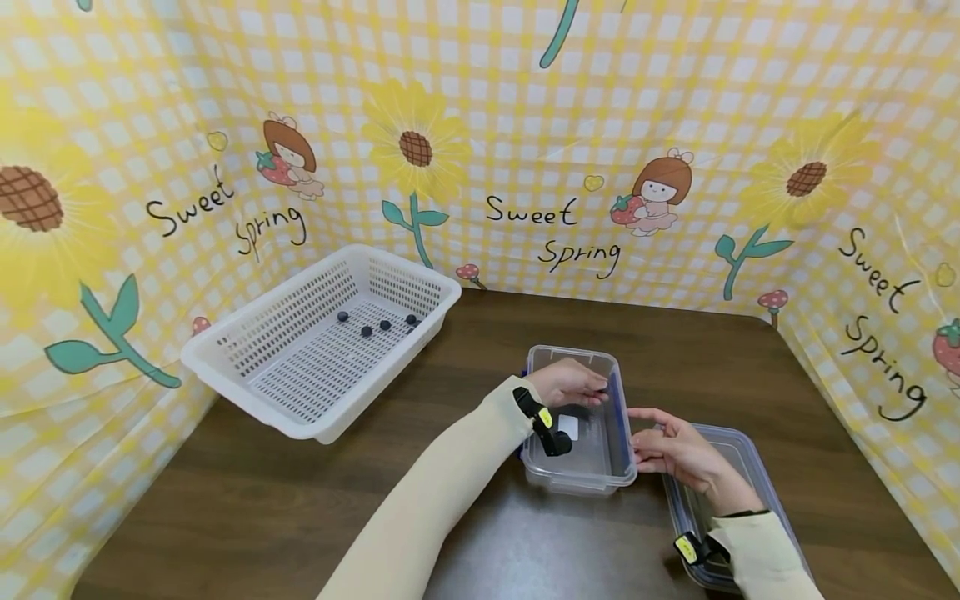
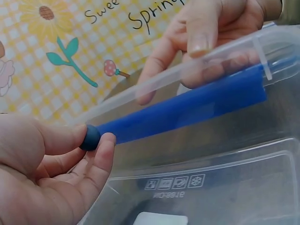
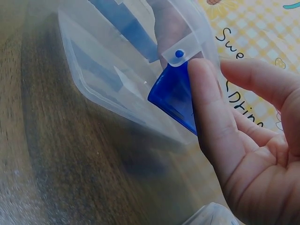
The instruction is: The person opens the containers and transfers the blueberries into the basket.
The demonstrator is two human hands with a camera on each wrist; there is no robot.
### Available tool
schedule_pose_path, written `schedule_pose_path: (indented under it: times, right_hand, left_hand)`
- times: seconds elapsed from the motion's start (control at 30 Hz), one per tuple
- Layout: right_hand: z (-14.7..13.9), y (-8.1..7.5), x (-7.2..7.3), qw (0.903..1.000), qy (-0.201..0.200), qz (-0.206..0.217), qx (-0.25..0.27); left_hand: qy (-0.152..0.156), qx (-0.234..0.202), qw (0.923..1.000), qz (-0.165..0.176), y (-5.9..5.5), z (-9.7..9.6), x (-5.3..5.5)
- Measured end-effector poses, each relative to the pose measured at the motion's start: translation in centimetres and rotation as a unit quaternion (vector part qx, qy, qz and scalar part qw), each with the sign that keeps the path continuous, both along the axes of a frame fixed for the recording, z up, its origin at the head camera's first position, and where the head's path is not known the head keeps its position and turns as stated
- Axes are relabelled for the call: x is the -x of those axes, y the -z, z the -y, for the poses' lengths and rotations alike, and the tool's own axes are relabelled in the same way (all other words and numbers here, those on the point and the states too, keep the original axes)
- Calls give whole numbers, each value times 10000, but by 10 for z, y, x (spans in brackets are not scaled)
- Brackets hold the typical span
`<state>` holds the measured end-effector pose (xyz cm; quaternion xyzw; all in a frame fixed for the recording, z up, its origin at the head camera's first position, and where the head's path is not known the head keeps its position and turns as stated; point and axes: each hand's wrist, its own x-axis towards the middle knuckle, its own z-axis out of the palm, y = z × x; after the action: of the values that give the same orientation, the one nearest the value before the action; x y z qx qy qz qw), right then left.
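Between thumb and fingertips, my left hand (image 1: 566,382) pinches a small dark blue ball (image 2: 90,137). That hand reaches over the inside of a clear plastic box (image 1: 577,483), close to its right wall. The box stands uncovered on the table, with blue latch flaps on its sides. On the outer right side, my right hand (image 1: 678,446) touches the box by the blue flap (image 3: 173,96), its fingers extended and grasping nothing. A white label (image 2: 161,219) shows at the box's bottom.
To the left stands a white slotted basket (image 1: 322,432) with several small dark balls (image 1: 367,332) in it. A clear lid with a bluish rim (image 1: 757,475) lies under my right forearm. A yellow checked cloth (image 1: 525,150) surrounds the brown table (image 1: 360,517).
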<state>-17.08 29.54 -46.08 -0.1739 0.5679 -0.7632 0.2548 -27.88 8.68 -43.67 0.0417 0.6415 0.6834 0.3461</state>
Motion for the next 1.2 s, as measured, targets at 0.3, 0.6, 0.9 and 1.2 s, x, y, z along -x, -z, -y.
schedule_pose_path:
  times: [0.3, 0.6, 0.9, 1.2]
  right_hand:
    - [-3, 1, 1, 9999, -119, -16, 91]
    - [-4, 4, 0, 10000, -29, -19, 23]
    - [-3, 2, 0, 10000, -22, 18, -43]
    - [-1, 3, 2, 9999, -104, -86, -6]
  left_hand:
    - [156, -199, 9994, -227, -28, 10, -3]
    - [269, -325, 9980, -478, -51, 35, -8]
    - [42, -409, 9958, -815, -68, 83, -6]
    - [-443, -405, 9918, -1131, -75, 147, 0]
